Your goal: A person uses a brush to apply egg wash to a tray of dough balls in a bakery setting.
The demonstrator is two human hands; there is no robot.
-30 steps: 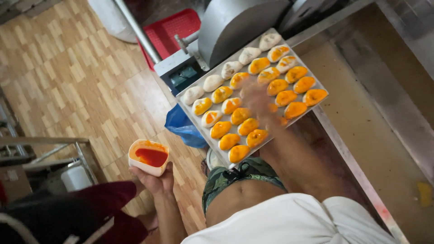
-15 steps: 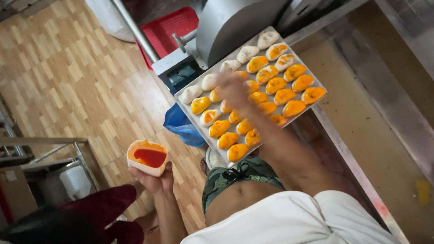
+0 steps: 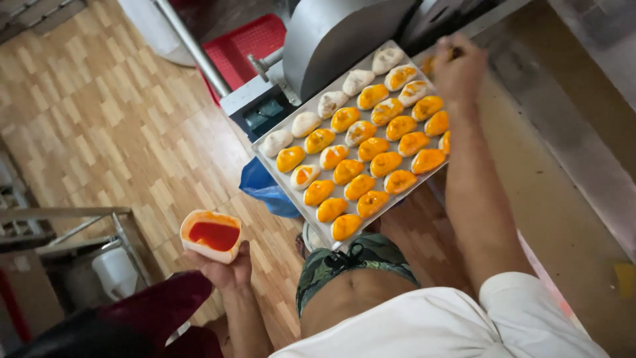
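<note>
Orange-glazed buns (image 3: 371, 162) fill the metal tray (image 3: 291, 192), pale unglazed ones (image 3: 306, 123) along its far left edge. Left hand (image 3: 222, 268) cups a small tub of red-orange glaze (image 3: 211, 235), well clear of the tray. Right hand (image 3: 458, 69) is clenched at the tray's far right corner; what it grips is unclear.

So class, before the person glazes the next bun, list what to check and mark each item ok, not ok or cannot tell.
1. Cup of red-orange glaze held level in left hand: ok.
2. Glaze left in cup: ok, it shows inside.
3. Brush in right hand: cannot tell, only a dark tip shows.
4. Tray resting steady: cannot tell, its near end juts out over the floor.
5. Unglazed buns within reach: ok, a pale row lies along the tray's left edge.
6. Right hand over the tray: not ok, it is past the far corner.
</note>
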